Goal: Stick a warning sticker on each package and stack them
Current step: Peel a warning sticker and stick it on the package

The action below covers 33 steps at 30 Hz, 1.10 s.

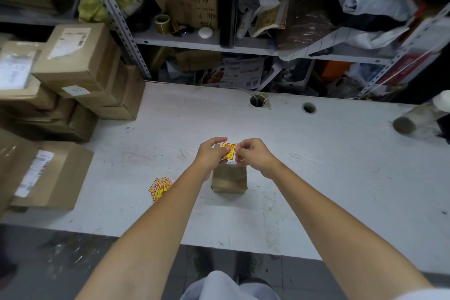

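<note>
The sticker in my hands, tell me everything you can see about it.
The sticker is a small rectangular label, yellow with a red border and red print too blurred to read; it looks like thin paper. It is held slightly tilted over the far end of the brown package; whether they touch is unclear. The left hand pinches its left side, partly covering it, and the right hand pinches its right edge.

Matt brown cardboard package [229,180]
</note>
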### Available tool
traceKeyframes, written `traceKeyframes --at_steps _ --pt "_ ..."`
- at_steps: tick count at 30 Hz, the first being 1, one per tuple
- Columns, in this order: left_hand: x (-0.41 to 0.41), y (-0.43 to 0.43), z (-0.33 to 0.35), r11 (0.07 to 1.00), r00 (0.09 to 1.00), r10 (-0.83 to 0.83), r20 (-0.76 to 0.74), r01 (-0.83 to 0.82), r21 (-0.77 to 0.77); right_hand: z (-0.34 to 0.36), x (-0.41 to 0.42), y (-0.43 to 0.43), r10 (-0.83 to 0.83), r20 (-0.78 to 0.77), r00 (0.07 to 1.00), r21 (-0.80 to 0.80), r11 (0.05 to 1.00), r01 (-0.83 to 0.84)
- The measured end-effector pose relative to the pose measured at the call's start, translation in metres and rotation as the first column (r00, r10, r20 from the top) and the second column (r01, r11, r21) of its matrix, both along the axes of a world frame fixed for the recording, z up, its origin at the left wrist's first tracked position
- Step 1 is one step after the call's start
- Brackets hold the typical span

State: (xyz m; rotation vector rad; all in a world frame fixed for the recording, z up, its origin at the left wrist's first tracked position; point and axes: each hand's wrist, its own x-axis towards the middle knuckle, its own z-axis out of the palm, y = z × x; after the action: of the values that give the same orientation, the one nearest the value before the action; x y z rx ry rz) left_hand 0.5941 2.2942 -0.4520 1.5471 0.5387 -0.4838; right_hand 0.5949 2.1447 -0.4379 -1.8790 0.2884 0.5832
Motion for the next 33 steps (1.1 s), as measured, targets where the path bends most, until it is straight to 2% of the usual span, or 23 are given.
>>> traceKeyframes --at_steps 12,16,20,26,33 --pt "-0.004 0.003 0.000 0.998 0.998 -0.057 -0.005 0.057 0.019 -0.003 -0.007 0.000 0.068 0.003 0.998 -0.067 0.995 -0.067" --pt "-0.006 -0.001 -0.001 0.997 0.999 -0.048 0.012 0.047 0.064 -0.005 -0.011 0.003 -0.015 -0.020 1.000 0.036 0.999 0.016" --pt "-0.008 -0.005 -0.002 0.979 0.987 -0.063 0.146 0.033 0.200 -0.006 -0.014 0.005 -0.094 -0.020 0.995 0.094 0.991 0.096" --pt "-0.011 -0.003 0.007 0.977 0.964 -0.185 0.190 0.159 0.141 -0.008 -0.012 0.002 -0.146 -0.004 0.989 0.145 0.979 0.145" --pt "-0.011 0.002 0.003 0.967 0.959 -0.226 0.172 0.199 0.161 -0.015 -0.012 0.004 -0.108 0.020 0.994 0.094 0.990 0.106"
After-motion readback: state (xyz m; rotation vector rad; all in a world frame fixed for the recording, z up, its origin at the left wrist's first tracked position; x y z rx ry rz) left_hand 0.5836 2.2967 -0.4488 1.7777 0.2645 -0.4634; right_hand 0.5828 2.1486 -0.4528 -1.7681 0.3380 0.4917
